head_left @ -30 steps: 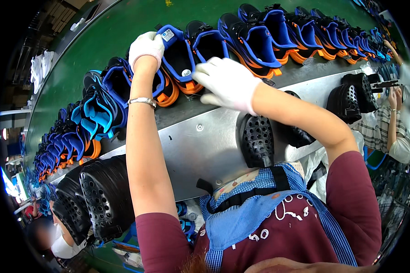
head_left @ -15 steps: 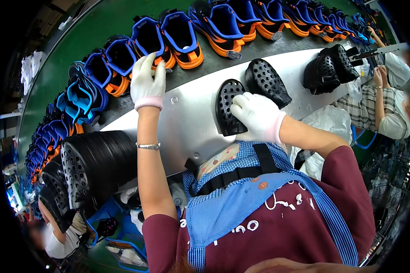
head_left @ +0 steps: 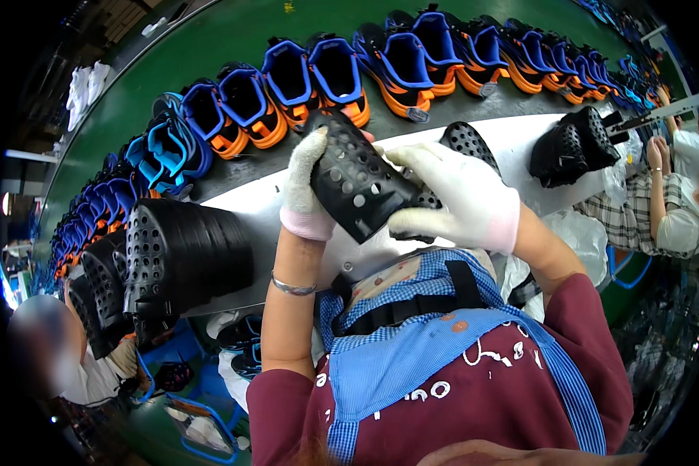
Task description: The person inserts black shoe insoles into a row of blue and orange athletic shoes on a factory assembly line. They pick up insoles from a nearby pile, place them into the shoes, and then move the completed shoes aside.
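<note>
Tilted up in front of me is a perforated black shoe insert (head_left: 359,180). My left hand (head_left: 307,190), in a white glove with a pink cuff, grips it by its left side. My right hand (head_left: 466,194), gloved alike, curls at its right side around a second perforated black insert (head_left: 429,199), which the fingers partly cover. Behind that hand another black insert (head_left: 471,141) lies on the pale metal surface (head_left: 268,194). A long nested stack of black inserts (head_left: 190,252) stands at the left.
A curved row of black, blue and orange shoes (head_left: 404,66) runs along the green table (head_left: 233,35). Two black insert pieces (head_left: 575,146) sit at the surface's right end. Co-workers are at the far right and lower left. Clear plastic bags (head_left: 575,241) hang by the right edge.
My left hand has come from beside the shoes to the middle and now grips a black insert, which is raised and tilted. My right hand has shifted slightly and opened wider around the black pieces.
</note>
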`<state>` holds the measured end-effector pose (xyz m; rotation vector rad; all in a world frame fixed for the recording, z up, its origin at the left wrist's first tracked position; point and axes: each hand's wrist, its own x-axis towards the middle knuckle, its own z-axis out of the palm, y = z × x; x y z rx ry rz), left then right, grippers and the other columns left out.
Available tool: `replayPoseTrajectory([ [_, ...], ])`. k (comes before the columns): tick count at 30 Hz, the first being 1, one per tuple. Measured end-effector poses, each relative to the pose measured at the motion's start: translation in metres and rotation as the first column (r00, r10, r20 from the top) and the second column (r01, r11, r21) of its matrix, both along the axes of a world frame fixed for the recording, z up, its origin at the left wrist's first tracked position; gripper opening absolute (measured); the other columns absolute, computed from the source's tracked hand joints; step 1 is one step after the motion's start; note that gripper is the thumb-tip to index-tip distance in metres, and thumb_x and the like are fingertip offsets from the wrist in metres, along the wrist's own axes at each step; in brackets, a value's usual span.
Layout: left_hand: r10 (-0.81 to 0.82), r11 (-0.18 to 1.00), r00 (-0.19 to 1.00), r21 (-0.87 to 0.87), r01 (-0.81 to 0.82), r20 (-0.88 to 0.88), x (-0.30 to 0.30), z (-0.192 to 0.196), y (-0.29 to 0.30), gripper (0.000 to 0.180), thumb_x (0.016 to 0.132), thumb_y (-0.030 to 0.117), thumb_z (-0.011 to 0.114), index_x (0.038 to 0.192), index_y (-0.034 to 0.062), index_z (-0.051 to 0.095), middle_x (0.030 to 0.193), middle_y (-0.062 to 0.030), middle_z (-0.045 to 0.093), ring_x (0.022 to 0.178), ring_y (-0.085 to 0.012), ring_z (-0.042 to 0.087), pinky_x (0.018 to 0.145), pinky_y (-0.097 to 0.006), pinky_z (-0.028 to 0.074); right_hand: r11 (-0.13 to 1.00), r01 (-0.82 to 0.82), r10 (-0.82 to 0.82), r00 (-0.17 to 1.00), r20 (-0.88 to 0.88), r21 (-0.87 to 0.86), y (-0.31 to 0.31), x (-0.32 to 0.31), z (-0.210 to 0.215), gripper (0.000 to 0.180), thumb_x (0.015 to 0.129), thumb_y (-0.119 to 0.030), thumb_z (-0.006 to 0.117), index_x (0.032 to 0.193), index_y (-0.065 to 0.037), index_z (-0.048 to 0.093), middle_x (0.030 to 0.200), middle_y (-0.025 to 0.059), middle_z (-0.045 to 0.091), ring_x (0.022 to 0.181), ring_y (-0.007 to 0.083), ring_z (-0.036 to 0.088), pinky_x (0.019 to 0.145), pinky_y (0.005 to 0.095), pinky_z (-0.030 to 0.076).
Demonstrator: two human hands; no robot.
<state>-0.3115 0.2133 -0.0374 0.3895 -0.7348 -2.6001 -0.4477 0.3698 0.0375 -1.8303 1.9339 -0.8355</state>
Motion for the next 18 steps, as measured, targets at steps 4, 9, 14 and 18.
replayPoseTrajectory([
  [4,0.217,0.962,0.976,-0.171,-0.211,0.019,0.005,-0.002,-0.011,0.045,0.093,0.032,0.056,0.125,0.0023,0.051,0.104,-0.0152,0.063,0.095,-0.0248,0.065,0.084,-0.037,0.057,0.989,0.06,-0.09,0.971,0.221,0.138,-0.028,0.01,-0.015,0.054,0.084,-0.035,0.068,0.12,0.004,0.054,0.096,0.0242,0.067,0.088,0.0368,0.068,0.079,0.0409,0.053],
  [9,0.428,0.874,0.903,-0.268,-0.405,0.032,-0.006,-0.013,-0.034,0.026,0.097,0.029,0.057,0.111,0.007,0.056,0.094,-0.0027,0.062,0.083,-0.0115,0.062,0.075,-0.027,0.054,0.965,0.191,-0.231,0.943,0.241,0.179,-0.058,0.016,-0.026,0.04,0.083,-0.026,0.07,0.108,0.002,0.059,0.081,0.0176,0.067,0.076,0.0292,0.069,0.069,0.0375,0.053],
  [14,0.496,0.741,0.849,-0.598,-0.304,0.183,-0.016,-0.039,-0.084,0.031,0.101,0.028,0.052,0.11,0.0007,0.064,0.095,-0.0033,0.064,0.082,-0.0114,0.062,0.075,-0.028,0.053,0.976,0.179,-0.156,0.972,-0.175,0.123,-0.103,-0.012,-0.033,0.033,0.086,-0.034,0.065,0.087,-0.001,0.059,0.072,0.0186,0.063,0.068,0.0337,0.066,0.061,0.0408,0.052],
  [18,0.653,0.207,0.69,-0.95,0.234,0.312,-0.018,-0.057,-0.117,0.035,0.089,0.02,0.059,0.115,-0.0029,0.063,0.114,-0.0197,0.061,0.093,-0.0257,0.067,0.081,-0.035,0.053,0.972,0.189,-0.144,0.948,-0.282,0.141,-0.141,-0.052,-0.031,0.044,0.085,-0.043,0.061,0.076,0.0,0.062,0.069,0.0187,0.065,0.068,0.036,0.067,0.065,0.044,0.053],
])
